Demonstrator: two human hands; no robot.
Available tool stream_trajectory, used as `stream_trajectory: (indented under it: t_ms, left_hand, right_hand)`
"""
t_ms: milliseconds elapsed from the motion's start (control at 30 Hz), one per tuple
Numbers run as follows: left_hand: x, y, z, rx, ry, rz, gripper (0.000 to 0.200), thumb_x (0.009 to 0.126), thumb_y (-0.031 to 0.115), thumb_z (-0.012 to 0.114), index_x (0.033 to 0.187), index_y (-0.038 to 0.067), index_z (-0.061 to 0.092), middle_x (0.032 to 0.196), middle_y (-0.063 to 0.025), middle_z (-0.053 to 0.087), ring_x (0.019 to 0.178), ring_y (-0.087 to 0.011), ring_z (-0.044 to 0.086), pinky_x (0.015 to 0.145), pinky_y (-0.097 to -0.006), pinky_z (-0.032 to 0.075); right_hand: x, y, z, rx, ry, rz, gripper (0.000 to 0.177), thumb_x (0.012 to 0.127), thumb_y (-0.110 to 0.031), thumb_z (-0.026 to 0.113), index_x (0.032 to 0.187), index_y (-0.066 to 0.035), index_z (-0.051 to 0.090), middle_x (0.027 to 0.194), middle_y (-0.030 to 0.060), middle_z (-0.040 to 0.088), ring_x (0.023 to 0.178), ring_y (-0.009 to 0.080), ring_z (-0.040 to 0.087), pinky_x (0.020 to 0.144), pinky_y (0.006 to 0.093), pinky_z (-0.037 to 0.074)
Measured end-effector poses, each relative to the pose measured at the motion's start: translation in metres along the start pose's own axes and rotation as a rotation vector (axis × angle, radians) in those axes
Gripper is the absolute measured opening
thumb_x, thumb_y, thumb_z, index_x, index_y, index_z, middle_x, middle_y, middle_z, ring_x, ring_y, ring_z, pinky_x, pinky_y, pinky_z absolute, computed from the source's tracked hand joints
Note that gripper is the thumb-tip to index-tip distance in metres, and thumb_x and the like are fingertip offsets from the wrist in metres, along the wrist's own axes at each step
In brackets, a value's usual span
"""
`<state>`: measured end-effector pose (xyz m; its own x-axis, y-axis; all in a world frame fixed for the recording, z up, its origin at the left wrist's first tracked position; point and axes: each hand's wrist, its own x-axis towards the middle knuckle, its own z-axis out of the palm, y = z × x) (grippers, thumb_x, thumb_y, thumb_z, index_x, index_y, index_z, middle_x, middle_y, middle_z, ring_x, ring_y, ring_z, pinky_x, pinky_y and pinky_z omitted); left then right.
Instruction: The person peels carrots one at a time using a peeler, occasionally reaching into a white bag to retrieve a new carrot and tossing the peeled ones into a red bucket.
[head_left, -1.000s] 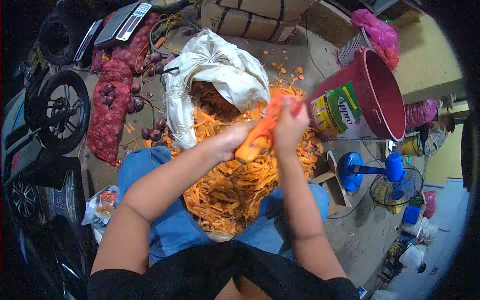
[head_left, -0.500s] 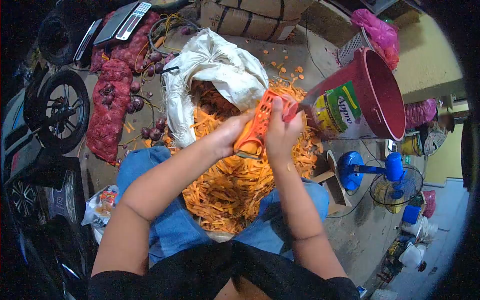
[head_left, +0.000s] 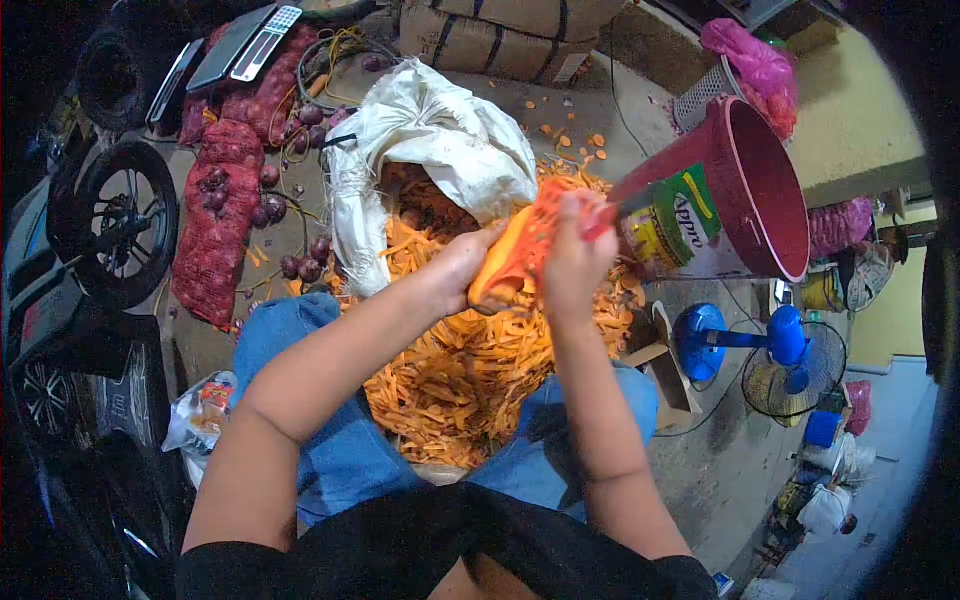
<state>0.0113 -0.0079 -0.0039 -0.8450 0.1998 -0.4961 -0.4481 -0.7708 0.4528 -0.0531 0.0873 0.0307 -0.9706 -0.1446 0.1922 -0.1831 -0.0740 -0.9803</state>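
Observation:
My left hand (head_left: 462, 268) is closed around an orange carrot (head_left: 507, 250), held above a heap of peelings. The fingers of my right hand (head_left: 580, 255) wrap round a red-orange slotted peeler (head_left: 545, 225), blurred by motion, which lies against the carrot's right side. Beneath both hands, orange peelings (head_left: 450, 390) spread between my knees. Behind them a white sack (head_left: 440, 120) lies with its mouth open, with more orange pieces inside. To the right of my right hand, a dark red bucket (head_left: 730, 190) leans with its opening facing right.
Net sacks of red onions (head_left: 222, 225) and a motorcycle wheel (head_left: 125, 225) are at the left. A blue fan (head_left: 790, 345) lies at the right beside a cardboard box (head_left: 670, 370). Wrapped cartons (head_left: 500, 45) stand at the back. A plastic bag (head_left: 203, 412) is by my left knee.
My right hand and the peeler have shifted slightly to the right, and the peeler has turned, uncovering more of the carrot. My left hand has barely moved.

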Motion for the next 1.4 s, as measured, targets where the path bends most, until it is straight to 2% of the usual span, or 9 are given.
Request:
stream_trajectory:
  t_ms: [167, 333, 567, 733, 833, 1000, 1100, 1167, 1400]
  left_hand:
    - [-0.010, -0.006, 0.011, 0.316, 0.008, 0.006, 0.036, 0.083, 0.033, 0.034, 0.099, 0.004, 0.048, 0.089, -0.0066, 0.055, 0.073, -0.0132, 0.055, 0.063, -0.0242, 0.045]
    - [-0.027, -0.001, 0.022, 0.428, -0.058, -0.165, 0.035, 0.082, 0.032, 0.038, 0.102, 0.004, 0.046, 0.087, -0.0063, 0.055, 0.073, -0.0135, 0.055, 0.064, -0.0266, 0.045]
    - [0.005, 0.003, 0.002, -0.017, 0.068, 0.062, 0.035, 0.083, 0.032, 0.034, 0.102, 0.005, 0.046, 0.091, -0.0068, 0.054, 0.075, -0.0135, 0.055, 0.068, -0.0269, 0.045]
    - [0.005, -0.009, 0.005, 0.027, 0.068, 0.150, 0.033, 0.083, 0.029, 0.033, 0.101, 0.004, 0.047, 0.090, -0.0073, 0.055, 0.075, -0.0141, 0.055, 0.067, -0.0279, 0.045]
    - [-0.007, -0.005, 0.012, 0.258, 0.012, -0.071, 0.032, 0.082, 0.029, 0.038, 0.098, 0.003, 0.048, 0.088, -0.0073, 0.056, 0.073, -0.0141, 0.055, 0.065, -0.0267, 0.045]
    - [-0.008, 0.000, 0.009, 0.199, -0.015, -0.089, 0.034, 0.082, 0.031, 0.038, 0.100, 0.005, 0.048, 0.088, -0.0074, 0.055, 0.073, -0.0144, 0.055, 0.064, -0.0273, 0.046]
    - [0.000, 0.006, 0.000, 0.103, 0.045, -0.040, 0.035, 0.082, 0.033, 0.037, 0.101, 0.005, 0.047, 0.089, -0.0075, 0.055, 0.074, -0.0143, 0.055, 0.064, -0.0271, 0.046]
    - [0.011, 0.003, -0.006, 0.015, 0.038, -0.034, 0.035, 0.083, 0.032, 0.034, 0.103, 0.006, 0.046, 0.092, -0.0068, 0.054, 0.078, -0.0135, 0.054, 0.066, -0.0272, 0.046]
    - [-0.004, 0.001, 0.008, 0.240, -0.010, -0.067, 0.033, 0.083, 0.027, 0.037, 0.101, 0.001, 0.047, 0.090, -0.0090, 0.055, 0.076, -0.0145, 0.055, 0.066, -0.0280, 0.046]
  right_hand:
    - [0.027, 0.028, -0.019, -0.310, 0.095, -0.173, 0.014, 0.078, -0.014, 0.048, 0.077, 0.000, 0.048, 0.066, 0.0037, 0.050, 0.060, 0.0107, 0.046, 0.055, 0.0234, 0.038]
    - [0.075, 0.054, -0.075, -0.057, 0.485, 0.206, 0.011, 0.078, -0.011, 0.046, 0.077, 0.000, 0.049, 0.068, 0.0009, 0.050, 0.058, 0.0088, 0.044, 0.054, 0.0235, 0.037]
    - [0.006, 0.000, -0.002, 0.017, -0.007, -0.052, 0.013, 0.078, -0.015, 0.048, 0.077, -0.002, 0.050, 0.067, -0.0005, 0.048, 0.061, 0.0083, 0.044, 0.056, 0.0226, 0.037]
    - [0.002, 0.014, 0.002, -0.198, 0.025, -0.152, 0.014, 0.078, -0.014, 0.048, 0.075, -0.001, 0.048, 0.067, 0.0021, 0.050, 0.061, 0.0099, 0.045, 0.057, 0.0235, 0.038]
    - [0.052, 0.040, -0.035, -0.284, 0.261, -0.103, 0.014, 0.078, -0.013, 0.048, 0.073, 0.000, 0.048, 0.065, 0.0026, 0.050, 0.056, 0.0107, 0.045, 0.054, 0.0241, 0.038]
    - [0.064, 0.035, -0.055, 0.089, 0.438, 0.277, 0.013, 0.078, -0.013, 0.047, 0.071, -0.002, 0.050, 0.064, 0.0004, 0.049, 0.055, 0.0090, 0.045, 0.052, 0.0226, 0.037]
    - [0.032, 0.019, -0.019, 0.052, 0.184, -0.008, 0.012, 0.078, -0.015, 0.049, 0.074, -0.004, 0.050, 0.063, -0.0015, 0.046, 0.058, 0.0061, 0.043, 0.052, 0.0209, 0.035]
    - [0.002, 0.005, -0.001, 0.094, -0.011, 0.049, 0.014, 0.078, -0.016, 0.049, 0.075, -0.003, 0.049, 0.066, 0.0001, 0.048, 0.061, 0.0077, 0.044, 0.055, 0.0221, 0.036]
    - [0.040, 0.036, -0.028, -0.338, 0.177, -0.234, 0.016, 0.078, -0.015, 0.048, 0.078, 0.001, 0.049, 0.065, 0.0036, 0.050, 0.061, 0.0122, 0.047, 0.056, 0.0252, 0.039]
